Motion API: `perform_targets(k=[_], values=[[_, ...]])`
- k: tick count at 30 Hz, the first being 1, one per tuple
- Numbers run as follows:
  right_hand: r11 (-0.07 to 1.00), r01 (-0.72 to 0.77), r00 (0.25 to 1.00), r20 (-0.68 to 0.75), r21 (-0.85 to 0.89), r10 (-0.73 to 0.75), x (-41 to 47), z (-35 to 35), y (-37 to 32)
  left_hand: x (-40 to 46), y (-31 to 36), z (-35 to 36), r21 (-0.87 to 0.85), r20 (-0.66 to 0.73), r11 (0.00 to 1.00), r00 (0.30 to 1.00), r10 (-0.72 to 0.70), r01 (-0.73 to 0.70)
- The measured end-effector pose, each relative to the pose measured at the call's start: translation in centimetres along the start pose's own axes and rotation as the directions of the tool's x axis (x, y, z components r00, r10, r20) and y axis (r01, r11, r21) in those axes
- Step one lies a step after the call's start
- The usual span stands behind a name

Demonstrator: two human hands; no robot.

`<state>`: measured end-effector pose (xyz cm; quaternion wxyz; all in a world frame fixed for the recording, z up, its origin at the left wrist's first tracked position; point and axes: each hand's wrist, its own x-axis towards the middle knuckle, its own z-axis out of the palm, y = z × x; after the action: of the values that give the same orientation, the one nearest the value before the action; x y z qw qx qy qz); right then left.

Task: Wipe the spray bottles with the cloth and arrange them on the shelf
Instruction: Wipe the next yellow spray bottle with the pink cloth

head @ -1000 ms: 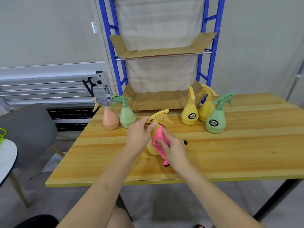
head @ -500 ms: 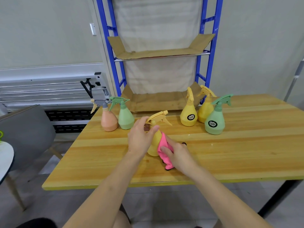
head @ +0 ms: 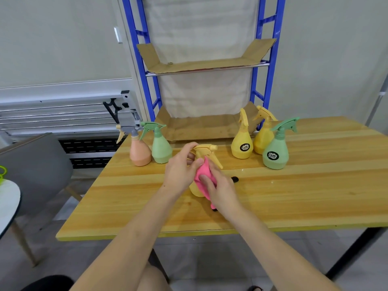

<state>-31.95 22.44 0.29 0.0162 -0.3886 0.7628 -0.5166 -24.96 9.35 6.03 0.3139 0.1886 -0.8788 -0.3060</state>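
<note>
1. Yellow spray bottle (head: 194,189) upright, table (head: 315,198) centre, 6 o'clock of shelf (head: 201,67).
2. Our left hand (head: 180,172) grips its neck.
3. Our right hand (head: 220,191) presses pink cloth (head: 202,175) on its belly.
4. Judged light, smooth plastic; hold the neck.

3 yellow spray bottles (head: 241,147), 2 green spray bottles (head: 275,152), 1 peach spray bottle (head: 140,153), 1 pink cloth (head: 203,179).

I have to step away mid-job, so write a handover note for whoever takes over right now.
Left hand grips the neck of the yellow spray bottle, which stands on the table.
Right hand presses the pink cloth against it.
Five other bottles wait on the table: peach, green, two yellow, green.
Done: nothing on the shelf yet.
Left: finish wiping, wipe the rest, shelve all six.
</note>
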Motion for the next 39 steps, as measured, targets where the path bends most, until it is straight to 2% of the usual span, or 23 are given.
perform_targets(k=[2, 5, 7, 10, 12, 15, 21, 25, 31, 36, 39], values=[[0.997, -0.065, 0.995, 0.074, -0.029, 0.067, 0.1, -0.5, 0.7, 0.2, -0.1, -0.1, -0.007, 0.009, 1.0, 1.0, 0.002, -0.002], [0.988, -0.05, 0.99, 0.123, -0.146, 0.068, -0.2, -1.3, 1.6, 0.3, -0.6, 0.0, -0.065, 0.035, 0.998, 0.999, -0.012, 0.014], [0.984, -0.057, 0.991, 0.114, -0.169, 0.077, -0.7, -1.6, 2.0, 0.3, -1.1, 0.3, -0.168, 0.042, 0.985, 0.999, -0.03, 0.037], [0.989, -0.113, 0.991, 0.055, -0.097, 0.118, -1.5, -1.9, 1.9, -0.2, -1.5, 0.7, -0.253, -0.02, 0.965, 0.997, -0.077, 0.07], [0.992, -0.116, 0.993, 0.002, -0.043, 0.116, -1.7, -2.1, 1.5, -0.9, -1.7, 1.1, -0.226, -0.083, 0.97, 0.99, -0.114, 0.093], [0.998, -0.062, 0.997, -0.058, -0.031, 0.06, -1.5, -2.1, 1.0, -2.0, -2.0, 1.9, -0.147, -0.075, 0.985, 0.992, -0.099, 0.088], [0.996, 0.027, 0.999, 0.036, 0.081, -0.03, 1.4, -1.8, 0.4, -1.6, -1.8, 2.0, -0.096, -0.059, 0.992, 0.994, -0.088, 0.082], [0.997, -0.046, 0.997, 0.063, 0.056, 0.042, 0.8, -1.6, 1.0, -2.0, -1.8, 2.0, -0.135, -0.077, 0.984, 0.989, -0.125, 0.114], [0.985, -0.171, 0.97, 0.179, 0.01, 0.167, 0.2, -2.8, 2.5, -2.5, -2.4, 2.2, -0.202, -0.074, 0.972, 0.988, -0.139, 0.122], [0.994, -0.105, 0.988, 0.113, -0.034, 0.108, -0.6, -2.5, 1.8, -3.0, -3.2, 2.7, -0.306, 0.026, 0.941, 0.989, -0.145, 0.146], [0.999, -0.053, 0.996, 0.069, 0.0, 0.053, 0.7, -2.5, 0.8, -3.0, -3.4, 2.7, -0.194, 0.011, 0.976, 0.995, -0.101, 0.101]])
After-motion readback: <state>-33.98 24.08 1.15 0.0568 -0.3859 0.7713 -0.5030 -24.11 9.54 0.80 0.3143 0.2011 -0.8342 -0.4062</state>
